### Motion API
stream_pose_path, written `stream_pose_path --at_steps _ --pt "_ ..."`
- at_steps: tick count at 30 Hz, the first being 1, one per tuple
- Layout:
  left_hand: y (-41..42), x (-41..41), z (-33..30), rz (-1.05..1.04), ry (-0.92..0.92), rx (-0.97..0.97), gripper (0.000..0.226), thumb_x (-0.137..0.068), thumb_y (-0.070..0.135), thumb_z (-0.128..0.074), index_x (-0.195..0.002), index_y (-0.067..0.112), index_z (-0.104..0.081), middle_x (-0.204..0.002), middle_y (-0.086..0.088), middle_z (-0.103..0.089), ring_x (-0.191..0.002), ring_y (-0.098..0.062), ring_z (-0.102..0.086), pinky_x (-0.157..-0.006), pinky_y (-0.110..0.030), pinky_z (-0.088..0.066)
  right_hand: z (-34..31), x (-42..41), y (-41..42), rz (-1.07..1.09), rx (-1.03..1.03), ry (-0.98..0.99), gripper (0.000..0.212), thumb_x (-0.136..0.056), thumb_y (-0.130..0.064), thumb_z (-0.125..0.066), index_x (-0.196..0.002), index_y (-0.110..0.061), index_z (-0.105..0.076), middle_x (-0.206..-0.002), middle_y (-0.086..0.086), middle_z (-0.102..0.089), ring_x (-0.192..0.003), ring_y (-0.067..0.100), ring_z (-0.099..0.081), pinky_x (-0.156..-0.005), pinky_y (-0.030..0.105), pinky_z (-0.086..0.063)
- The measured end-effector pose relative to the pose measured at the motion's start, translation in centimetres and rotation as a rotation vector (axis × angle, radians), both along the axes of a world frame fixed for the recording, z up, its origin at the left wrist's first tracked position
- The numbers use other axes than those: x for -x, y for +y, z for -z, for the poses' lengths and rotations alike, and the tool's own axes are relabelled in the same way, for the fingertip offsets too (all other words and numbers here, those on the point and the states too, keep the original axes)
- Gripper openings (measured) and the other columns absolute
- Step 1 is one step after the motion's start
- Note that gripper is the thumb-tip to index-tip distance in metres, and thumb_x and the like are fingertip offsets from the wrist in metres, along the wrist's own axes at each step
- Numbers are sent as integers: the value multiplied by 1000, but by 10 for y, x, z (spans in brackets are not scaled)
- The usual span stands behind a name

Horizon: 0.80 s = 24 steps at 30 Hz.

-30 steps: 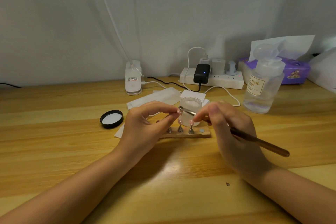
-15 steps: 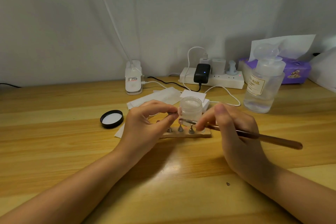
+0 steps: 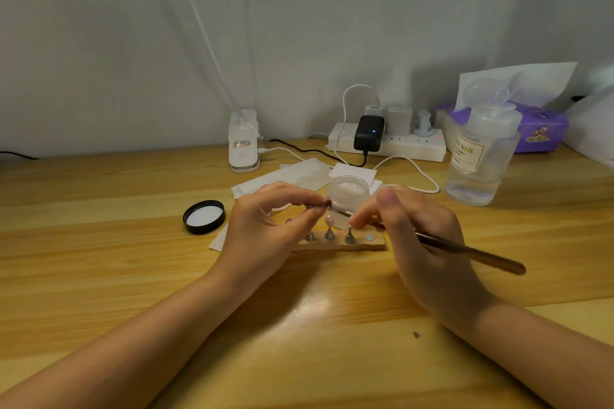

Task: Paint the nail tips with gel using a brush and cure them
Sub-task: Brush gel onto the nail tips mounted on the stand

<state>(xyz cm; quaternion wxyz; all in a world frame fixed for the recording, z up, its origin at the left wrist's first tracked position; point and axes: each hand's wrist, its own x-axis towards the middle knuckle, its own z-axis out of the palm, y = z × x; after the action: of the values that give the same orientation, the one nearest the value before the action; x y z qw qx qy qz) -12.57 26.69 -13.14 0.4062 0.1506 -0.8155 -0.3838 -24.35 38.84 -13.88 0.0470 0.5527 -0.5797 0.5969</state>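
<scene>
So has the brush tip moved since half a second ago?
Yes. The brush tip has shifted left and up, from in front of the clear jar to the piece pinched by the left hand.

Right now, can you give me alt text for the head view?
The left hand pinches a small nail tip holder while the right hand holds a brush to it, above a wooden stand of nail tips. An open jar stands behind, its black lid to the left.

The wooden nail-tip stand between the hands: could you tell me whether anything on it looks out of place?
One spot on the wooden stand is bare: a round disc at its right end carries no peg. The left hand pinches something small at the brush tip, possibly that peg.
</scene>
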Motion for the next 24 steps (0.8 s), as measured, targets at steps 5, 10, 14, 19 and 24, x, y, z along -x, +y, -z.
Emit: stream_pose_path --at_steps 5,10,14,19,24 --pt "0 0 0 3 -9 -3 14 -74 13 -70 -87 18 -71 -84 8 -69 -84 -5 -62 -79 -26 -50 0 1 2 15 41 -13 37 -92 -31 -31 -71 -26 -61 -67 -4 -63 -73 9 -60 -72 41 -47" --pt "0 0 0 2 1 2 18 -73 11 -71 -85 25 -70 -83 12 -68 -83 -4 -62 -78 -23 -50 1 1 0 6 19 20 39 -92 -31 -34 -69 -21 -64 -67 -8 -62 -71 11 -59 -70 43 -46" --pt "0 0 0 1 2 0 16 -73 16 -71 -84 28 -69 -82 14 -67 -83 -3 -61 -76 -19 -48 2 2 2 21 63 13 41 -92 -29 -32 -67 -21 -63 -64 -5 -61 -70 10 -58 -70 40 -46" --pt "0 0 1 -4 2 -6 19 -74 11 -71 -83 27 -69 -82 15 -68 -83 -3 -61 -77 -20 -49 1 2 -1 4 12 41 36 -92 -31 -34 -72 -23 -63 -69 -8 -63 -73 10 -59 -70 43 -46" --pt "0 0 0 -3 -12 -8 15 -74 15 -70 -85 26 -70 -83 15 -68 -84 -3 -61 -77 -20 -48 2 3 1 21 59 21 39 -93 -30 -31 -70 -23 -62 -67 -6 -61 -72 10 -59 -70 43 -46"
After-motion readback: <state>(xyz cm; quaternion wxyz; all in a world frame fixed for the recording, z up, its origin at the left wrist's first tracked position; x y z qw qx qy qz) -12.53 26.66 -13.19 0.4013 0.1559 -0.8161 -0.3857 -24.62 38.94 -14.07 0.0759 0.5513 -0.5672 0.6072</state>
